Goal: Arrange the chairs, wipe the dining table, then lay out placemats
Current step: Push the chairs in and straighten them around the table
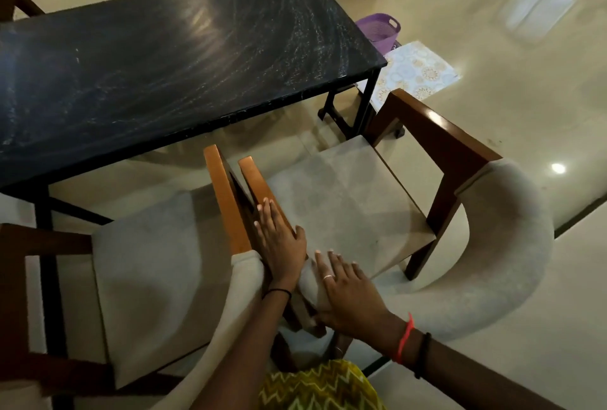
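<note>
- Left hand: fingers straight, laid flat along the near armrest of the right chair, thumb against its inner side.
- Right hand: fingers spread and pressed flat on the end of that chair's padded back; nothing pinched.
- Left chair: seat facing the table, its armrest just beside the one under the left hand.
- Table: dark top with pale streaks; dirt or stone grain, cannot tell.
- Right chair: angled away from the table's corner, not squared up.
- Step, as I judge it: arranging chairs, the first part; wiping and mats not begun.
- Next move likely calls for both hands to swing this chair square and push it in, without knocking the neighbouring armrest.
- Basket: purple, on the floor past the table's right end; contents cannot be made out.
- Patterned mat: flat on the floor just beside the basket, probably a placemat.
</note>
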